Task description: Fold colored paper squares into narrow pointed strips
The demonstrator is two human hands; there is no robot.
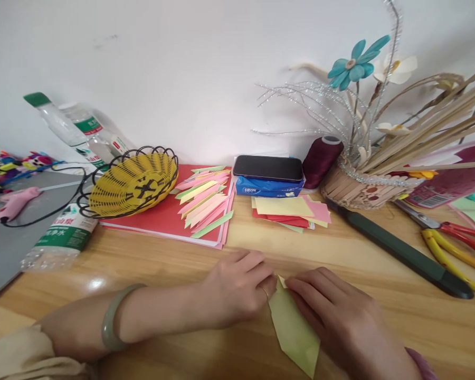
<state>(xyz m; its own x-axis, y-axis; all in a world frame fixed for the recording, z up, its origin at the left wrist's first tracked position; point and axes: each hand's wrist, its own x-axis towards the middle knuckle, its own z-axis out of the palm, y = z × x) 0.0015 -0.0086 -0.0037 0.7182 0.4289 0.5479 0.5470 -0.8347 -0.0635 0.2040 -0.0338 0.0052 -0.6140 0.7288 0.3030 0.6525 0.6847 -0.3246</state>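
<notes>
While the left hand (pixel 239 287) pinches the pointed far end of a pale green paper (pixel 295 330), the right hand (pixel 340 311) grips its right edge over the wooden tabletop (pixel 162 269).

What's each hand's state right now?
Left hand: fingers curled at the tip of the yellow-green paper; grip hidden.
Right hand: fingers bent along its right edge; grip unclear.

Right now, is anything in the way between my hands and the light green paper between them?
Nothing visible is: the left hand and right hand both touch the light green paper near its far tip. The stacked papers and blue packet sit farther back, beyond both hands.
</notes>
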